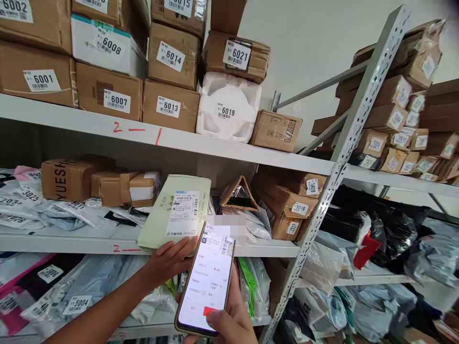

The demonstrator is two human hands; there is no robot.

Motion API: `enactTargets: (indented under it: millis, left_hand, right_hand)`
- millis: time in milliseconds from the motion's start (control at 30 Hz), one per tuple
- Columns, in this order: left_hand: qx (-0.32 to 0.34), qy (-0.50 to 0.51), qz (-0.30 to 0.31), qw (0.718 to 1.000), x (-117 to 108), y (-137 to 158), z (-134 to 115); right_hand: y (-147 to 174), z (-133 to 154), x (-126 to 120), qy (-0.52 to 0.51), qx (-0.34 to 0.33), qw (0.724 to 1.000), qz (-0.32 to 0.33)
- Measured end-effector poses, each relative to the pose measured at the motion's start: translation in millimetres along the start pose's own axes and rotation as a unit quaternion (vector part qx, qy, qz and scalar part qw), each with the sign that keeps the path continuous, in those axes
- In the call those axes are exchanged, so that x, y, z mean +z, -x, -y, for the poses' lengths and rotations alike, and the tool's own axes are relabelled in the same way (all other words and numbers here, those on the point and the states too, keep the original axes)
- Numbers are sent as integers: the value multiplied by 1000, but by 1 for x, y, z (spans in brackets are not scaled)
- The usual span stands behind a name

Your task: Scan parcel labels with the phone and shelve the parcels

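Observation:
In my right hand (pixel 233 313) is a smartphone (pixel 205 286), held upright and tilted, its lit screen showing lines of text and a shipping label picture. The right thumb lies over a red button at the bottom of the screen. My left hand (pixel 174 260) reaches in from the lower left, fingers stretched out and lying at the lower edge of a pale green box (pixel 163 203). Some of its fingertips are hidden behind the phone. That box leans back on the middle shelf and carries a white shipping label (pixel 182 213).
Numbered cardboard boxes (pixel 170 106) and a white foam piece (pixel 229 107) stand on the upper shelf (pixel 215 143). Bagged parcels (pixel 77 303) fill the lower shelf. Brown boxes (pixel 294 208) sit right of the phone, beside a slanted metal post (pixel 333 177). More parcels (pixel 387 229) lie beyond it.

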State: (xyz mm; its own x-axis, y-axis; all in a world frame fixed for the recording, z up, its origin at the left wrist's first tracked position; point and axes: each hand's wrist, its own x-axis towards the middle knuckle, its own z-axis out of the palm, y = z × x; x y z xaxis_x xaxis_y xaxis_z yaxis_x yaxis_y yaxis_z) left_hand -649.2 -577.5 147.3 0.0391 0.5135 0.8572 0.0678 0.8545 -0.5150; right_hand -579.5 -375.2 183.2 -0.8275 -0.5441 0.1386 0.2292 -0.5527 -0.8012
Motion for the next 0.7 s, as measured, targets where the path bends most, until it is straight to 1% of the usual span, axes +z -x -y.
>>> enactTargets:
  millis: [100, 167, 433, 700]
  left_hand:
    - [1, 3, -1, 1000, 0, 1, 0]
    - [0, 7, 0, 1000, -1, 2, 0]
    - [-2, 17, -3, 1000, -1, 0, 0]
    - [2, 11, 1, 1000, 2, 6, 0]
  right_hand:
    - [-1, 1, 1, -7, -7, 999, 35]
    - [-2, 1, 1, -7, -12, 999, 46]
    - [-3, 2, 0, 5, -14, 998, 59]
    - [-3, 3, -2, 19, -10, 998, 64]
